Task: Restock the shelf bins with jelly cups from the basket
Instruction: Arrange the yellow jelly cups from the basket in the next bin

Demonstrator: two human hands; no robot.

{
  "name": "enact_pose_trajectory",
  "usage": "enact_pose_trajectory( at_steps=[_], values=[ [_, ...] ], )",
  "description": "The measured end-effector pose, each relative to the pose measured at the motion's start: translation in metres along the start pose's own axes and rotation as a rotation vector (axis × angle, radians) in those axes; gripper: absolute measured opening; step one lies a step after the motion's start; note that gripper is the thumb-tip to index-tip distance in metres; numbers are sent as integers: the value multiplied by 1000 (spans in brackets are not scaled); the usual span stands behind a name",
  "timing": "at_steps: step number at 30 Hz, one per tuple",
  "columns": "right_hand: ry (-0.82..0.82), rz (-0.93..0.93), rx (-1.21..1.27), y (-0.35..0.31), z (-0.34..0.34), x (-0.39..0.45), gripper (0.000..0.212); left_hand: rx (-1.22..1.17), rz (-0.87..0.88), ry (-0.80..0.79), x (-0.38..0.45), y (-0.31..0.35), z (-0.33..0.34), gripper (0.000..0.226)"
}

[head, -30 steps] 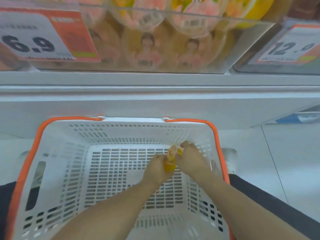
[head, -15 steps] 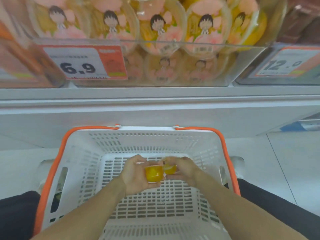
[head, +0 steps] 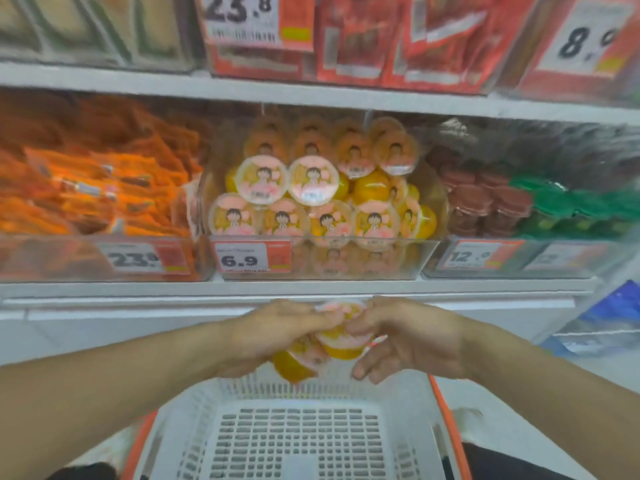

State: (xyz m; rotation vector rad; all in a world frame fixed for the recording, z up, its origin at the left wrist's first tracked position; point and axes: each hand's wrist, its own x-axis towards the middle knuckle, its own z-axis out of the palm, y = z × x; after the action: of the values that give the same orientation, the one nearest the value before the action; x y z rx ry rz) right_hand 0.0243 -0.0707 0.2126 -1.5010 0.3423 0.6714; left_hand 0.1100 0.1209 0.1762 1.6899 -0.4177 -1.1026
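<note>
Two hands meet above the white slotted plastic basket with orange rim (head: 304, 441), and between them they carry a small cluster of round yellow jelly cups with pink printed lids (head: 341, 342). The left hand (head: 273, 336) has its fingers curled over the top of the cluster, with a lower cup poking out beneath its palm. The right hand (head: 412, 336) pinches the upper cup from the other side with its thumb and forefinger, while its remaining fingers hang loosely curled below, touching nothing. How many cups are in the bundle I cannot tell exactly; at least two show, perhaps a third lid above the knuckles.

Below the hands, the visible part of the basket floor shows no further cups. Beyond the hands and higher, straight ahead, stands the clear plastic shelf bin with the 6.9 price tag (head: 391, 261), already stacked well above its front wall with matching cups. To the left of the hands' line sits a bin of orange packets (head: 90, 199); to the right, a bin of dark red and green cups (head: 519, 209).

The step in hand looks like the carry from basket to bin, likely the last load. The next move calls for lifting the bundle over the front wall and setting it on the pile without toppling the stacked cups, which seem loosely balanced.
</note>
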Motion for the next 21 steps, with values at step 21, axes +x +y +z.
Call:
enact_pose_trajectory(
  at_steps=[21],
  values=[
    [536,-565,626,-83,-10,10,21,-296,423,658,-9,72,4,19]
  ],
)
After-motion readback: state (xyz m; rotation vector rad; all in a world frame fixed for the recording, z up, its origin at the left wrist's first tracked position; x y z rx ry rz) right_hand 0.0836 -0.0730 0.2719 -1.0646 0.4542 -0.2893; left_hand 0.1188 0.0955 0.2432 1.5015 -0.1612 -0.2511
